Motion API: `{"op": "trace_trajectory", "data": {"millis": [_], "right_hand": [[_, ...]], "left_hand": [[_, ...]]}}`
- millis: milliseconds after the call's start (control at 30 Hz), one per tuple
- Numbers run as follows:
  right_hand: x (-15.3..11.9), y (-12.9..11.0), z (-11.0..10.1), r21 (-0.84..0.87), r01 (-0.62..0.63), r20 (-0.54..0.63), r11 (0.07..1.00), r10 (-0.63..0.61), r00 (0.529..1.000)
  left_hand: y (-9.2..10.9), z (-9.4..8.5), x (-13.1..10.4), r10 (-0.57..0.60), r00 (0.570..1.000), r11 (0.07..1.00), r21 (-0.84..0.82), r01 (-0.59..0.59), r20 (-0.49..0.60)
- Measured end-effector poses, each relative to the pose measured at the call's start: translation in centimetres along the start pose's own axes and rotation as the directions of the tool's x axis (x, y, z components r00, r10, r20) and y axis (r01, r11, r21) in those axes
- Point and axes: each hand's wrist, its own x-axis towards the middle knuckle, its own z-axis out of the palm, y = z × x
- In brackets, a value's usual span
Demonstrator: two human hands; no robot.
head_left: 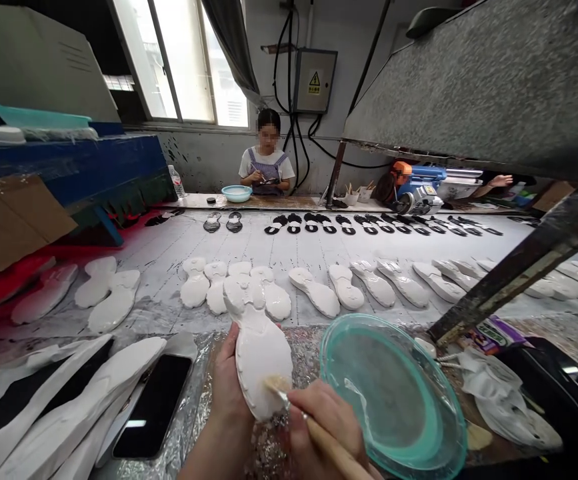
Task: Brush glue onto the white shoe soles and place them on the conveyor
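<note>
My left hand [231,387] is closed around the edge of a white shoe sole [263,347], holding it tilted up with its broad face toward me. In my right hand [326,417] is a brush with a wooden handle [336,450]. Its pale bristles [277,383] touch the lower part of the sole's face. Just right of my right hand stands a teal basin [393,393], lined with clear plastic, with a pale liquid inside. The underside of the sole and my left fingertips are hidden.
White soles [313,291] lie in a row across the conveyor belt [169,250], black ones [349,225] beyond. A phone [153,407] and stacked soles [83,413] sit left. A metal post [489,300] slants on the right. Another person [267,163] works opposite behind a bowl [237,193].
</note>
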Motion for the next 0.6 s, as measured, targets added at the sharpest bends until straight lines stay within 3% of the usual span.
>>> {"op": "trace_trajectory", "data": {"millis": [133, 233, 333, 400, 500, 567, 600], "right_hand": [[2.4, 1.9, -1.2, 0.046, -0.197, -0.024, 0.979, 0.199, 0.98], [3.4, 3.1, -1.8, 0.089, -0.332, -0.034, 0.939, 0.336, 0.941], [2.9, 3.5, -2.5, 0.14, -0.448, -0.029, 0.883, 0.456, 0.89], [2.3, 3.0, -2.9, 0.212, -0.464, -0.011, 0.86, 0.477, 0.879], [2.0, 2.1, -3.0, 0.324, -0.352, 0.009, 0.878, 0.369, 0.929], [2.5, 1.9, -3.0, 0.329, -0.313, -0.014, 0.891, 0.336, 0.942], [2.9, 1.9, -3.0, 0.342, -0.363, 0.012, 0.867, 0.382, 0.924]], "left_hand": [[0.7, 0.5, -0.5, -0.03, 0.998, 0.993, 0.11, 0.035, -0.048], [1.0, 1.0, -1.4, -0.115, 0.993, 0.984, 0.134, 0.117, -0.022], [1.0, 0.8, -2.0, -0.123, 0.992, 0.982, 0.15, 0.118, 0.027], [0.8, 0.5, -2.2, -0.132, 0.988, 0.98, 0.163, 0.117, 0.08], [0.1, 0.0, -2.4, -0.16, 0.977, 0.971, 0.2, 0.13, 0.141], [-0.3, -0.2, -2.5, -0.068, 0.985, 0.972, 0.232, 0.031, 0.157], [-0.4, -0.2, -2.6, 0.002, 0.987, 0.967, 0.251, -0.042, 0.158]]}}
